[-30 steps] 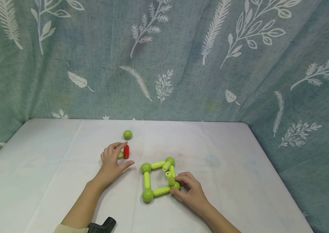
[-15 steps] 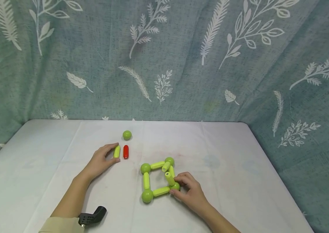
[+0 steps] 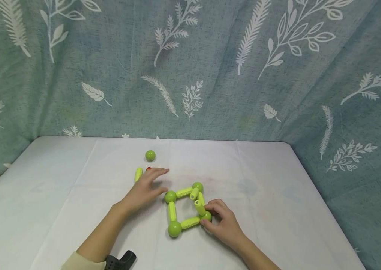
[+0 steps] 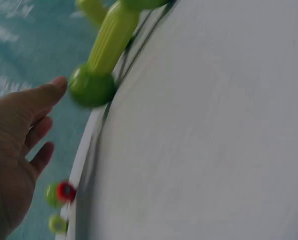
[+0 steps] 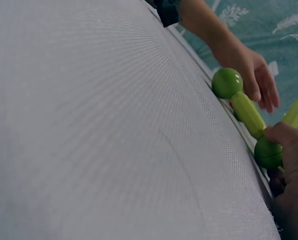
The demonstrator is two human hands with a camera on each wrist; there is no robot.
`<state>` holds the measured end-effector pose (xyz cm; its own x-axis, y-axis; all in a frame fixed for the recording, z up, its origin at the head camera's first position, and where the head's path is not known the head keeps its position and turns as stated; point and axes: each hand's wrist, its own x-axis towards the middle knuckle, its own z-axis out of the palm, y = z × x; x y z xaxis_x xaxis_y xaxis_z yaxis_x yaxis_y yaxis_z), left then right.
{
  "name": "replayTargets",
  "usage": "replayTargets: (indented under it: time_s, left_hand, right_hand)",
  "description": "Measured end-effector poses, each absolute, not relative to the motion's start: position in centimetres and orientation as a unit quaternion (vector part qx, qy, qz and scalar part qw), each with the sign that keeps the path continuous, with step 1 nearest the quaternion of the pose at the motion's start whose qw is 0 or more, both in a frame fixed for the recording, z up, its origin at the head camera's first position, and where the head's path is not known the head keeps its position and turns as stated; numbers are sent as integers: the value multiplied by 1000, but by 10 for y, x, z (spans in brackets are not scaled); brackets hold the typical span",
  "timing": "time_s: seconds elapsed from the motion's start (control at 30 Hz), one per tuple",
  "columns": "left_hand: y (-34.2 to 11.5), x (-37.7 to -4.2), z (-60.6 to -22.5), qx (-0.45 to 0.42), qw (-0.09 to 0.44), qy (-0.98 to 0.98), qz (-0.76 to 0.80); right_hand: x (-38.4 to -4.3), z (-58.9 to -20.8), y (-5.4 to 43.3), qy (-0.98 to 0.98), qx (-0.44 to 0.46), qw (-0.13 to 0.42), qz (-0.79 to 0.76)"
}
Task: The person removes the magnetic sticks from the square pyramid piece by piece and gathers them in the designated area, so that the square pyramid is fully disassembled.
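Observation:
Green balls and yellow-green rods form a square frame [image 3: 172, 212] lying on the table, with two short rods angled up from its right-hand corners. My right hand [image 3: 225, 224] grips the green ball [image 3: 206, 216] at the near right corner, thumb on one side and fingers on the other. Fingers spread, my left hand [image 3: 146, 191] hovers by the far left corner ball [image 3: 170, 197]. Its thumb comes close to a ball [image 4: 91, 86] in the left wrist view; whether it touches cannot be told. Between thumb and fingers there is nothing.
Behind the left hand lie a loose yellow-green rod [image 3: 138, 174] and a red rod [image 3: 148, 168], mostly hidden by the fingers. A single green ball [image 3: 150, 155] sits farther back. White cloth covers the table [image 3: 278, 187], and a leaf-patterned curtain [image 3: 210, 93] hangs behind it.
My left hand reached around the loose yellow-green rod half a second ago, then left it on the table and moved right toward the frame. My right hand keeps its hold on the corner ball.

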<state>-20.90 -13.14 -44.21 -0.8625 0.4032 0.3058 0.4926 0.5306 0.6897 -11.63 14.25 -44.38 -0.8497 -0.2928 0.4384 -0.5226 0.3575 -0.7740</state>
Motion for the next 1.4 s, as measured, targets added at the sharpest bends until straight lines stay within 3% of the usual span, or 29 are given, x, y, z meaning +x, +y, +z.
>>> replayTargets:
  time_s: [0.17,0.47,0.53,0.8,1.23,1.4]
  left_hand:
    - [-94,-206,-434,-353,-24,-865,-355]
    - [-71,-212,-431,-482,-5,-840,-250]
    - [-71,-213,-432,-474,-13,-838,-272]
    - [-62,-218,-438,-327,-126,-834,-427]
    - [-59,-218,-435,-372,-39,-876,-305]
    - [-59,-220,-436,-374,-36,-869,-321]
  right_hand:
    - [-120,-451,147,-818,257,106,504]
    - [-134,-480,160,-786,312,58,530]
    - [-134,-481,161,-778,321,50,537]
    - [-132,-481,163,-783,312,41,537]
    - [-132,-479,161,-783,317,46,533]
    - [-132,-480,161,-779,317,41,540]
